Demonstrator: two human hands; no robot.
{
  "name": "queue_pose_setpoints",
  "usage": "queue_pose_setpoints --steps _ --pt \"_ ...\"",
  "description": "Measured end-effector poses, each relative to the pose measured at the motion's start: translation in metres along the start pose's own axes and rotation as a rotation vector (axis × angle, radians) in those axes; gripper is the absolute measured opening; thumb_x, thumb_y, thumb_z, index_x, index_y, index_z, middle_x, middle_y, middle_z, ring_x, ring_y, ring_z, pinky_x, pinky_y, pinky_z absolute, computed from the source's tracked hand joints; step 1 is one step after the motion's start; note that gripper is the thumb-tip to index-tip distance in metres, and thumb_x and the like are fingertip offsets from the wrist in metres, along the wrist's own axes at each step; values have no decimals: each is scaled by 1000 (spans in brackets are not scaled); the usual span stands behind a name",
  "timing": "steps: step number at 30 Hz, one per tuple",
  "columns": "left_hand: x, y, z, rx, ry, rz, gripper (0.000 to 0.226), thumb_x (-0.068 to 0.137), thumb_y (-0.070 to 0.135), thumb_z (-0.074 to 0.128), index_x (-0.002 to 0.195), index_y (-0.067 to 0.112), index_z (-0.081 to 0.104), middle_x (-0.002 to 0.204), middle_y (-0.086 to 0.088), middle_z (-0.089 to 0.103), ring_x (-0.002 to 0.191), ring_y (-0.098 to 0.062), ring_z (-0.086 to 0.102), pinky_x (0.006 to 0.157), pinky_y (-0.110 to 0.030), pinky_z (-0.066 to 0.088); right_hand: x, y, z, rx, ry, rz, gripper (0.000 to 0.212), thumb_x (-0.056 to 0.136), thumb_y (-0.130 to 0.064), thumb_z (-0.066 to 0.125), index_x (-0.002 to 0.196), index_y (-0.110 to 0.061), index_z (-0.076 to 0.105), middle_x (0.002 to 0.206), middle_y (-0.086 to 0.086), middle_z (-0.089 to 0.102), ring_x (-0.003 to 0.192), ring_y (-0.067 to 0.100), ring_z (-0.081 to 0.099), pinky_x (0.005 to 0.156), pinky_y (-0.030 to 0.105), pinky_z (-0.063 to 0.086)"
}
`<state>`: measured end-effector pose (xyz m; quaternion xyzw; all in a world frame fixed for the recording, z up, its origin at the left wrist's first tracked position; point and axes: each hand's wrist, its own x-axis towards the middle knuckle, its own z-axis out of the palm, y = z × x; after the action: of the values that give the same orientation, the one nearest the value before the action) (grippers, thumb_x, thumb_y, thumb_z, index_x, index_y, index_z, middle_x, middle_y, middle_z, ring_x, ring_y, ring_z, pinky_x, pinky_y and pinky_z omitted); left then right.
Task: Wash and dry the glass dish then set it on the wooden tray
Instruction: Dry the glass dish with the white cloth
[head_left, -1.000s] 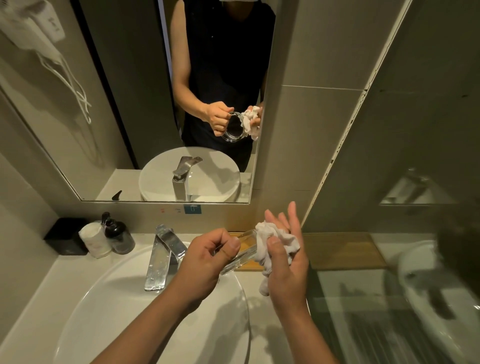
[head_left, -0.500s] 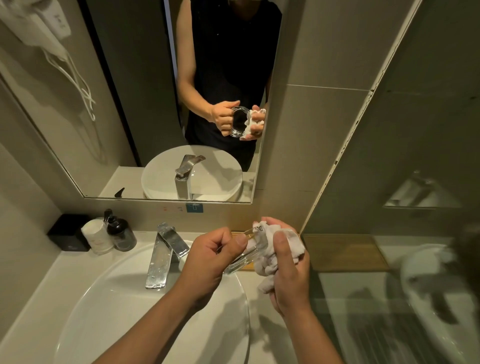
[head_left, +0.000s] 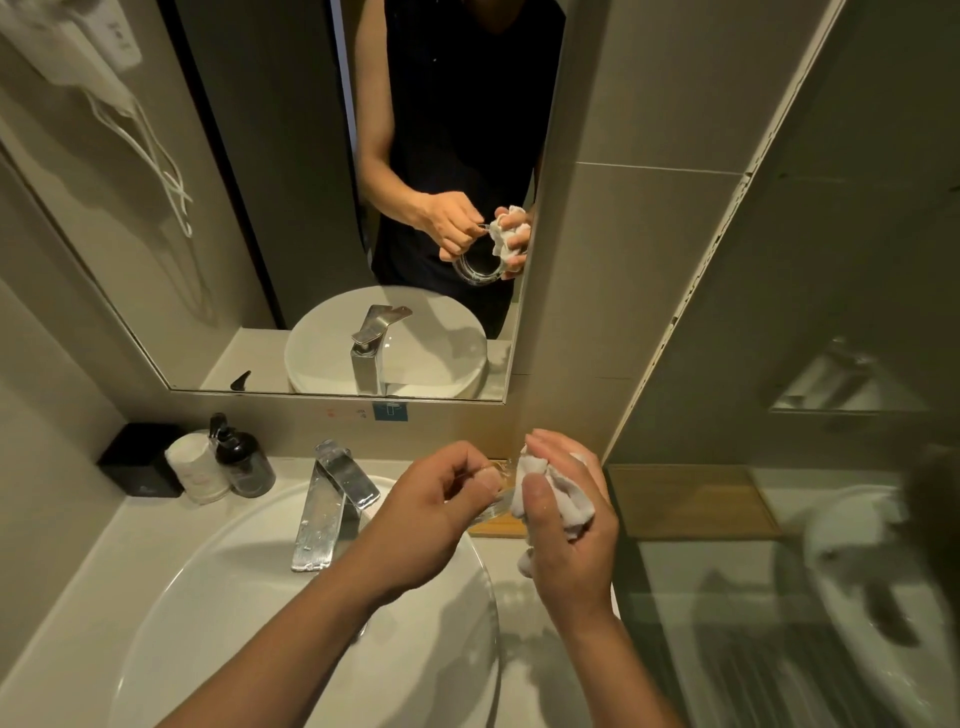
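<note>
- Glass dish (head_left: 493, 506) is held in the air between the two hands, above the right rim of the white basin (head_left: 218, 623); only a sliver of its clear edge shows directly, blurred, while the mirror (head_left: 260, 208) reflects its round shape hanging below the hands.
- Left hand (head_left: 431, 519) pinches the dish rim between thumb and curled fingers.
- Right hand (head_left: 566, 525) is closed around a crumpled white cloth (head_left: 561, 493), thumb on top, pressing the cloth against the dish's right edge.
- Wooden tray (head_left: 691, 499) lies on the counter behind the hands, against the wall; part of it is seen through a glass panel, and nothing visible sits on it.
- Chrome faucet (head_left: 332, 499) stands at the back of the basin, just left of the left hand.
- Dark pump bottle (head_left: 244, 462), a white wrapped roll (head_left: 195, 467) and a black box (head_left: 137, 460) sit grouped in the counter's left back corner.
</note>
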<state>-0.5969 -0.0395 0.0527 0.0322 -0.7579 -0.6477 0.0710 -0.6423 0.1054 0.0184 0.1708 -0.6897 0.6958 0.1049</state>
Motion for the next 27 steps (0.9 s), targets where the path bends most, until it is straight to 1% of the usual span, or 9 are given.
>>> queue_pose_setpoints --steps 4,7,10,13,16,20,22,24,27 --pt "1 1 8 -101 136 -18 43 81 36 82 65 14 48 57 5 39 56 -10 33 53 -18 33 -2 3 5 423 147 483 60 78 -58 73 123 -18 70 121 25 70 75 19 62 47 17 49" --pt "7 0 4 -119 143 -47 47 71 46 81 58 21 44 54 6 37 55 -11 31 50 -20 30 -3 7 7 508 183 609 67 73 -58 73 127 -18 67 121 22 72 78 25 64 43 19 49" --pt "11 4 -7 30 -9 -31 33 84 40 71 63 21 53 62 2 49 60 -12 40 57 -25 36 -5 7 6 315 177 483 69 69 -61 70 124 -20 69 116 13 75 93 28 72 58 22 58" --pt "13 14 -10 244 -79 -20 17 97 28 63 82 19 66 75 -1 65 69 -20 55 69 -37 48 -1 3 4 114 93 175 36 85 -49 64 114 -32 74 118 5 73 109 19 70 83 22 57" --pt "14 19 -8 304 -64 -37 15 99 27 59 96 17 69 92 -11 72 87 -31 62 84 -46 51 5 -2 2 -20 -5 -30 25 93 -35 59 114 -30 72 126 6 66 117 13 64 90 11 49" --pt "12 16 -3 129 -53 -37 24 87 43 63 78 21 60 68 3 54 67 -15 46 66 -40 42 11 -3 1 -9 -7 -58 27 94 -33 58 114 -22 73 124 9 67 116 14 65 91 13 50" --pt "11 14 1 94 19 -40 36 81 47 70 68 19 52 62 8 44 61 -12 38 61 -33 36 11 2 2 65 39 70 37 90 -46 63 114 -20 74 120 11 70 107 15 68 83 17 55" --pt "11 14 4 17 121 -43 46 74 45 79 59 21 43 57 6 38 57 -13 33 54 -28 30 9 0 6 281 132 402 68 74 -68 75 120 -18 71 117 23 70 90 23 68 60 23 57" --pt "12 14 4 -90 140 -58 51 69 47 82 56 19 41 56 1 35 57 -14 30 52 -26 27 9 3 5 526 197 640 64 77 -53 75 126 -13 67 116 22 74 86 29 67 53 26 55"
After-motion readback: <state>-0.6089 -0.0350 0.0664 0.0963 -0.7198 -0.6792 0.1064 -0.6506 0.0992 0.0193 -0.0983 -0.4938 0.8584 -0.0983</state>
